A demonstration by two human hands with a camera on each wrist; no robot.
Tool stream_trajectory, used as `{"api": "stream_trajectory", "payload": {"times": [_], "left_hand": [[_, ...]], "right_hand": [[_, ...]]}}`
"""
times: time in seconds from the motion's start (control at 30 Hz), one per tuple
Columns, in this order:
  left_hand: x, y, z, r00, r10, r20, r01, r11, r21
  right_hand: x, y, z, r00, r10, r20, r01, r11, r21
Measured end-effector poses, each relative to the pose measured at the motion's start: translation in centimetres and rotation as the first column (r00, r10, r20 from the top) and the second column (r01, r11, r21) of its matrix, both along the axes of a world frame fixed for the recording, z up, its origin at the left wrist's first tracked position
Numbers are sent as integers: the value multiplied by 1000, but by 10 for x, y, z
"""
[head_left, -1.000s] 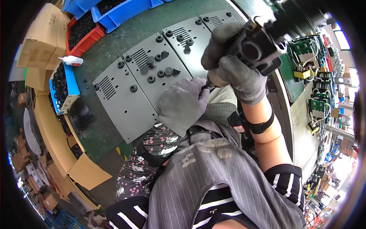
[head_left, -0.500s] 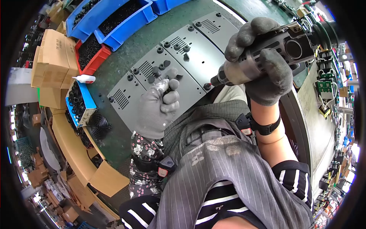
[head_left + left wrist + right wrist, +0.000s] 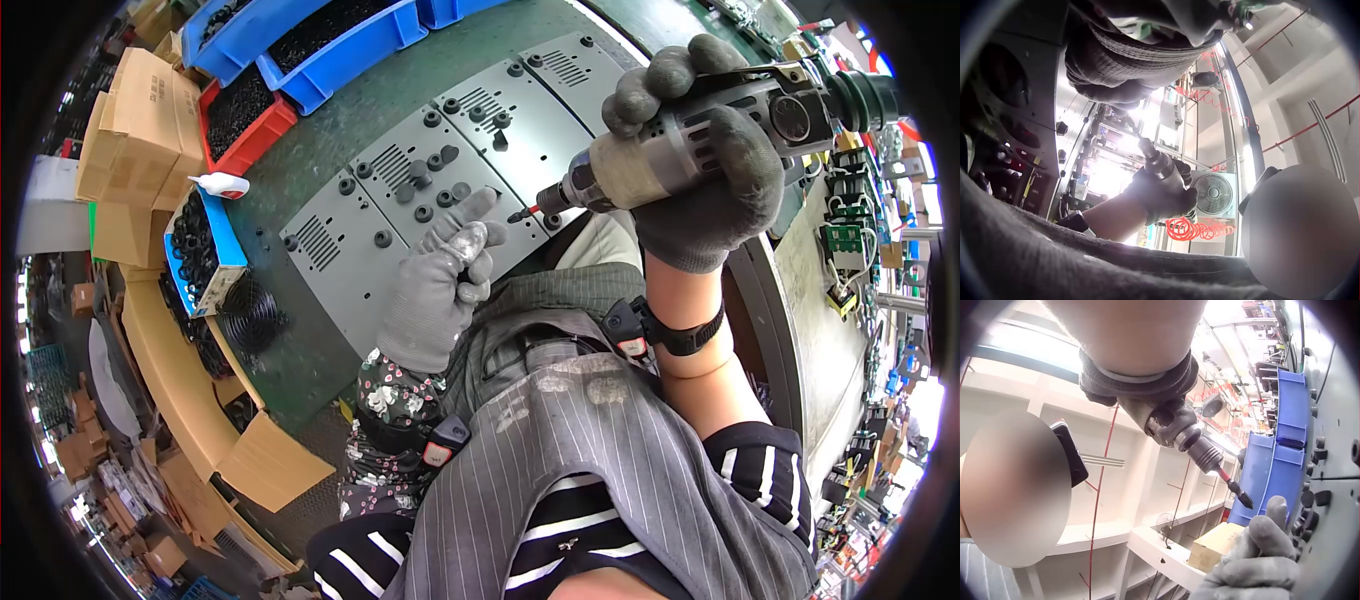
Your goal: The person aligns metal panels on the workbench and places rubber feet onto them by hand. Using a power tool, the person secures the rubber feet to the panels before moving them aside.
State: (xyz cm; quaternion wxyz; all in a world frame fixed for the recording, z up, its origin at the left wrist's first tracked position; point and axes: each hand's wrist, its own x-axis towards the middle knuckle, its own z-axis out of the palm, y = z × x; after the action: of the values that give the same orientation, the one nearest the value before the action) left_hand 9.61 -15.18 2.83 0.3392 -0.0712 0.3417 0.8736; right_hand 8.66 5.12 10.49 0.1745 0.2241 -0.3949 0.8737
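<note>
My gloved right hand (image 3: 715,165) grips a power screwdriver (image 3: 625,170), its trigger side up. The red-collared bit (image 3: 530,212) points left and down, close over a row of grey vented metal panels (image 3: 345,295). Beside the bit tip, a black rubber foot (image 3: 551,221) sits at the near edge of a panel. My gloved left hand (image 3: 430,305) hovers over the panels, left of the bit. Its lower fingers are curled, with thumb and forefinger close together, and nothing shows between them. In the right wrist view, the bit (image 3: 1239,492) hangs just above the left fingertips (image 3: 1277,509).
Loose black rubber feet (image 3: 424,212) lie on the middle panels. Blue bins (image 3: 330,55) and a red bin (image 3: 235,130) of small black parts stand at the back left. Closer are a white bottle (image 3: 222,185), a blue-edged box (image 3: 215,250) and cardboard cartons (image 3: 140,150).
The hands were together at the panel's near edge, then parted. The left hand drew left, then came slightly back right towards the bit. The screwdriver swung level and its bit left the rubber foot.
</note>
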Motion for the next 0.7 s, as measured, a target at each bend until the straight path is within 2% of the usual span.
{"api": "stream_trajectory", "payload": {"times": [0.13, 0.2, 0.3, 0.5, 0.63, 0.7], "left_hand": [[6, -4, -5, 998, 62, -13, -61, 997, 46], [9, -5, -5, 997, 60, 50, -67, 988, 137], [12, -1, 4, 992, 59, 110, -73, 989, 129], [13, 3, 2, 995, -3, 102, -19, 976, 216], [14, 8, 3, 996, -3, 92, -15, 983, 185], [14, 10, 2, 994, -4, 108, -15, 984, 180]], "right_hand": [[-4, -1, -1, 996, 55, -68, -60, 996, -66], [-4, 0, 0, 997, 39, -72, -43, 997, -63], [-2, -2, 1, 999, 21, -44, -25, 994, -103], [3, -3, 0, 999, -3, -40, 1, 998, -58], [8, -1, -4, 999, -31, -33, 29, 998, -50], [9, 3, -5, 995, 45, -91, -48, 999, -22]]}}
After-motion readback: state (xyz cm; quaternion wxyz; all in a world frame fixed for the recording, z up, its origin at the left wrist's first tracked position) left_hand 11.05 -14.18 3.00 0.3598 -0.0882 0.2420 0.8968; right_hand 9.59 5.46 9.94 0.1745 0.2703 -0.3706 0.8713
